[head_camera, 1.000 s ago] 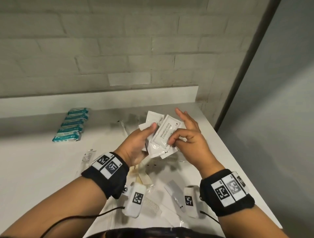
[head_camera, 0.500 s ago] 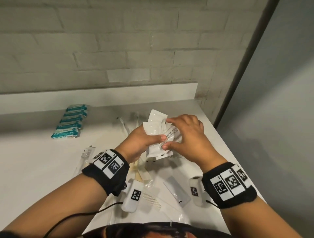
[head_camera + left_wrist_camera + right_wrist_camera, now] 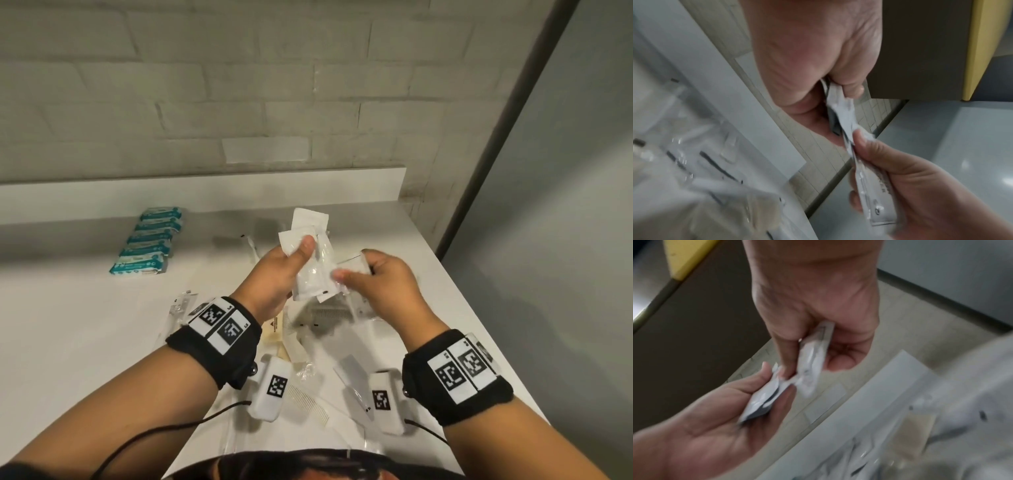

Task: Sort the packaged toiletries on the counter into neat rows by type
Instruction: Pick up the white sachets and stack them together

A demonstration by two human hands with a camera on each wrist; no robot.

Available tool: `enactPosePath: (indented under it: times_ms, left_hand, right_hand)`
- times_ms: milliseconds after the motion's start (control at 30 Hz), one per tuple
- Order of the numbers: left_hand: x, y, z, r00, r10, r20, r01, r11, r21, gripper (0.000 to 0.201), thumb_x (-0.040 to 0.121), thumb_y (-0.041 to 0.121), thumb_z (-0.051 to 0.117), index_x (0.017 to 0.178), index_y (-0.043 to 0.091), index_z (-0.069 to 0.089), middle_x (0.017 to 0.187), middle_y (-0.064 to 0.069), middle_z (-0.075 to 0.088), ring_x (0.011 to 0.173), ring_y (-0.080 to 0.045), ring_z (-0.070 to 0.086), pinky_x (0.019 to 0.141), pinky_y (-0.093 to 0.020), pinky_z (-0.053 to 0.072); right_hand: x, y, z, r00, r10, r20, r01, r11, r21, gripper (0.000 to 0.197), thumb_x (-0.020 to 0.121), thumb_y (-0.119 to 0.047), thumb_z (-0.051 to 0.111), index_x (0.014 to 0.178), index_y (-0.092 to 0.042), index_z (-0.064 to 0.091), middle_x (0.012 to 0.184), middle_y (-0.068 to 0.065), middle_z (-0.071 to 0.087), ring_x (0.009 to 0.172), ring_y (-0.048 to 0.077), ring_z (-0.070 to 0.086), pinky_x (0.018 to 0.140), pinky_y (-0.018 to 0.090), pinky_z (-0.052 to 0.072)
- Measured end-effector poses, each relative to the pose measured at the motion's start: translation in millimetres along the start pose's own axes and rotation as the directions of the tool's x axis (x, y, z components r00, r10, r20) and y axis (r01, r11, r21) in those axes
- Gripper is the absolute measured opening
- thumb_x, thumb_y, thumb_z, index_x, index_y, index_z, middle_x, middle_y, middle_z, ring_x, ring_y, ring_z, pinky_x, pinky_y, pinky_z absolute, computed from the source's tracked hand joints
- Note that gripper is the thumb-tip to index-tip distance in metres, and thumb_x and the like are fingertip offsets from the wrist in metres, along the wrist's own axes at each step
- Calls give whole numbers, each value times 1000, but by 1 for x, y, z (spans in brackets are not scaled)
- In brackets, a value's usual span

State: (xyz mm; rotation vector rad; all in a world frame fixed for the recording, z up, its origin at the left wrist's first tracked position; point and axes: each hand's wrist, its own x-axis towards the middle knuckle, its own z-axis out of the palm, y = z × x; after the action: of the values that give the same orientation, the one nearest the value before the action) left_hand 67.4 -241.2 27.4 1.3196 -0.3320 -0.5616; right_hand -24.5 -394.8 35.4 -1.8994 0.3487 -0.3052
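My left hand (image 3: 301,255) holds a fanned stack of white sachets (image 3: 310,274) above the counter (image 3: 68,325), thumb pressed on the front. My right hand (image 3: 363,270) is just to its right and pinches a single white sachet (image 3: 354,262) edge-on, blurred. In the left wrist view the stack (image 3: 840,110) is gripped at the top and the right hand's sachet (image 3: 877,194) touches its lower corner. The right wrist view shows the single sachet (image 3: 813,356) between thumb and fingers, meeting the stack (image 3: 764,399) in the left palm. A row of teal packets (image 3: 147,240) lies at the back left.
Loose items lie under my hands: a wrapped comb (image 3: 329,313), a second comb (image 3: 308,401), a beige packet (image 3: 274,332), clear-wrapped packs (image 3: 181,305) and a white sachet (image 3: 352,373). The counter's right edge (image 3: 479,308) drops to the floor. A brick wall stands behind.
Both hands were closed together over the stack. Now the right hand has drawn one sachet off to the right, and the printed shampoo sachet no longer faces me.
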Motion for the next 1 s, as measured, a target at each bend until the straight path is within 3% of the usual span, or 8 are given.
enactPosePath:
  times_ms: [100, 300, 467, 567, 633, 700, 833, 1000]
  left_hand:
    - [6, 10, -13, 999, -10, -52, 9, 1000, -16, 32, 95, 39, 48, 109, 15, 65, 111, -10, 69, 101, -27, 67, 90, -45, 52]
    - [8, 14, -3, 999, 0, 34, 2, 997, -77, 47, 85, 45, 53, 117, 12, 63, 115, -15, 69, 108, -30, 66, 94, -45, 51]
    - [13, 14, -5, 998, -56, -41, 51, 991, -122, 53, 90, 52, 44, 119, 11, 60, 105, -12, 73, 97, -27, 70, 88, -44, 55]
    - [17, 12, -18, 991, -136, -7, 134, 979, -151, 44, 94, 51, 43, 112, 17, 61, 96, -12, 74, 85, -30, 71, 64, -35, 59]
    - [16, 12, -20, 975, -200, 97, 212, 968, -137, 40, 87, 43, 61, 114, 13, 62, 100, -13, 72, 88, -30, 71, 67, -35, 60]
    - [14, 11, -18, 953, -191, 236, 213, 974, -73, 29, 80, 13, 71, 107, 6, 63, 92, -11, 73, 82, -23, 72, 71, -33, 60]
    - [13, 10, -18, 963, -129, 236, 145, 988, -52, 29, 77, -12, 60, 103, 2, 64, 89, -9, 75, 79, -19, 72, 67, -28, 58]
    - [17, 9, -31, 995, -32, 91, 25, 997, 78, 37, 73, -11, 70, 102, 12, 66, 102, -9, 73, 95, -23, 69, 88, -36, 53]
  right_hand:
    - [4, -4, -16, 983, -123, -138, 110, 989, -100, 37, 79, -25, 77, 70, 2, 54, 67, 15, 51, 58, 21, 44, 55, 27, 36]
    - [2, -19, -1, 992, 36, 122, -52, 990, 133, 12, 77, -8, 77, 88, -10, 70, 82, 10, 73, 70, 16, 68, 69, 32, 56]
    - [9, -7, -3, 967, -207, -150, 189, 974, -127, 9, 80, -15, 75, 75, -19, 69, 81, 1, 60, 68, 7, 57, 63, 17, 47]
    - [15, -5, -19, 805, -559, -201, 413, 770, -487, 9, 76, -8, 76, 81, -15, 76, 75, -1, 52, 68, 14, 55, 65, 26, 46]
    - [18, -4, -23, 689, -724, -9, 499, 485, -718, 16, 71, -5, 75, 81, -17, 78, 69, 4, 52, 63, 23, 55, 61, 35, 45]
    - [20, -4, -24, 659, -750, 63, 521, 394, -757, 19, 70, -4, 74, 81, -19, 79, 66, 7, 52, 61, 27, 54, 58, 39, 46]
    - [24, 0, -24, 685, -728, 27, 530, 473, -704, 21, 78, -16, 61, 88, -19, 79, 70, 6, 52, 64, 24, 54, 58, 38, 48]
    - [23, -5, -24, 888, -422, -183, 297, 829, -474, 13, 91, -18, 61, 100, -9, 66, 90, -6, 51, 73, -6, 51, 70, 11, 43]
